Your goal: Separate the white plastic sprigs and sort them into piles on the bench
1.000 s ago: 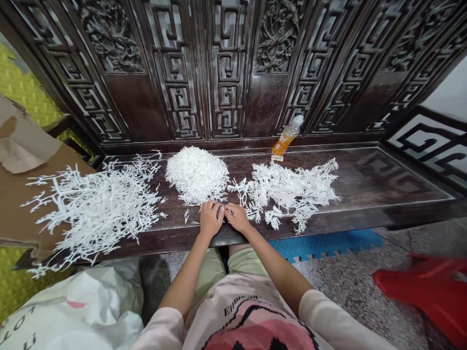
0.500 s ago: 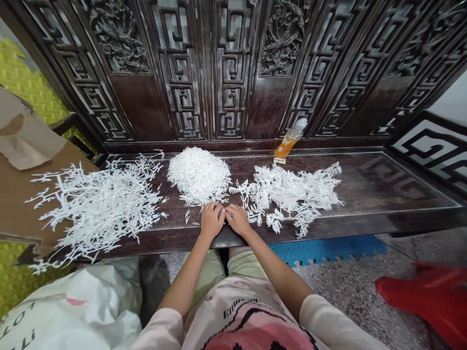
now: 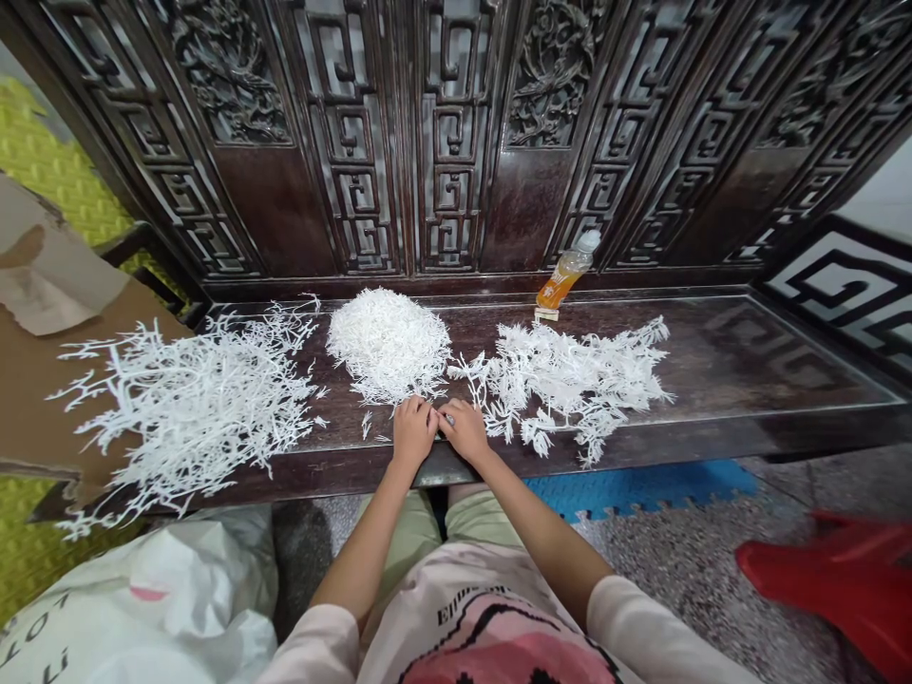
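My left hand and my right hand rest side by side near the front edge of a dark carved wooden bench. Both have fingers curled, pinching a small white plastic piece between them. Just beyond the hands lies a heap of small white pieces. A spread of white branched plastic frames lies to the right, touching my right hand. A larger pile of bare white frames lies to the left, partly on brown cardboard.
An orange drink bottle leans against the carved backrest. A white plastic bag sits at the lower left on the floor. A red plastic object is at the lower right, and a blue foam mat lies under the bench.
The hands stay together at the same spot, with only slight finger movement. The view has shifted a little.
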Demonstrator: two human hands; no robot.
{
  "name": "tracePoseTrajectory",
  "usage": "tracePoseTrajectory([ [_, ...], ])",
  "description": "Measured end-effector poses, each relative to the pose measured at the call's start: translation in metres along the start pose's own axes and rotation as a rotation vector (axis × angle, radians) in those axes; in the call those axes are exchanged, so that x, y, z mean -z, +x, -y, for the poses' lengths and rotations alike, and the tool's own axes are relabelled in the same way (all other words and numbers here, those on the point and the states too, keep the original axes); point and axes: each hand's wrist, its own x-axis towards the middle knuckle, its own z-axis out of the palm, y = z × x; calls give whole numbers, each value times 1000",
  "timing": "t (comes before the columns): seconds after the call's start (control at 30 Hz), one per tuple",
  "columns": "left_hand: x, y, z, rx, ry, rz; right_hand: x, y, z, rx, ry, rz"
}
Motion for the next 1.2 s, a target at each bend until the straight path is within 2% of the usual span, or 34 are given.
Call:
tracePoseTrajectory([
  [0.2,0,0,1,15,-9,-24,-3,2,1,-38,-55,11],
  [0.37,3,-3,6,204,-63,-175,-6,3,-2,-106,-63,-32],
  [0.5,3,-2,9,340,-157,-272,-5,2,-6,-49,16,-47],
  [0.6,-1,0,11,374,-180,-305,-5,0,-8,-23,52,-40],
  [0.77,-6,1,13,340,-196,-276,-5,1,-7,-30,54,-63],
  [0.93,-1,1,10,316,-191,-227,-3,0,-5,-24,49,-67],
  [1.13,4,-1,3,30,-186,-41,-1,-1,-6,6,81,-66],
  [1.2,3,-2,3,-11,-181,-1,-1,-1,-7,8,101,-67],
])
